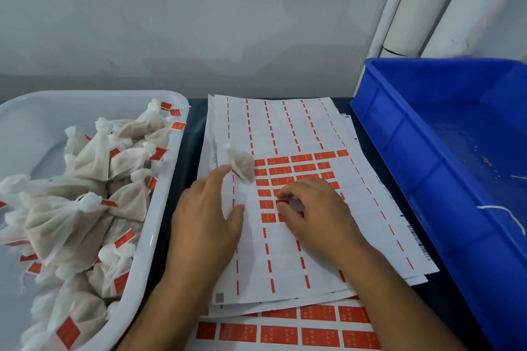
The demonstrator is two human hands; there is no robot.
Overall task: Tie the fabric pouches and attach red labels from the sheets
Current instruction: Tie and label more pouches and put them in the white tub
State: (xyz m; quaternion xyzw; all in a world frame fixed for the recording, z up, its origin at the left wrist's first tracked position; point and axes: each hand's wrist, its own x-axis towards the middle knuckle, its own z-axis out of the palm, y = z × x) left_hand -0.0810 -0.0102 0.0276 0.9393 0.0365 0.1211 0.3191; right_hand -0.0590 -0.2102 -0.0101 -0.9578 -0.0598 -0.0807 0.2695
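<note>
The right hand (313,208) curls its thumb and forefinger narrowly onto one red label (283,203) in the block of labels still on the top label sheet (285,236), the fingertips pinching at the label's edge; whether the label has lifted from the backing cannot be told. Just to the left, the left hand (205,216) lies flat on the same sheet with its fingers straight and fairly close together, pressing the paper down, thumb stretched toward the right hand. Its fingertips touch the lower corner of a tied fabric pouch (241,164), which rests on the sheet beyond them, knot pointing away, its right edge overlapping the first red labels of the block. The rest of the top sheet is stripped, showing only red dashes between blank columns. This sheet tops a fanned stack of sheets (385,279), and at the near edge a full sheet of red labels (285,333) sticks out from under it. To the left, close beside the stack with a thin strip of dark table (182,157) between, stands a white tray (159,208) heaped with labelled pouches (85,208). To the right a blue bin (445,151) sits near the sheets' right edge, holding a white string (504,212) and a few crumbs. A pale wall (199,23) closes off the far side.
</note>
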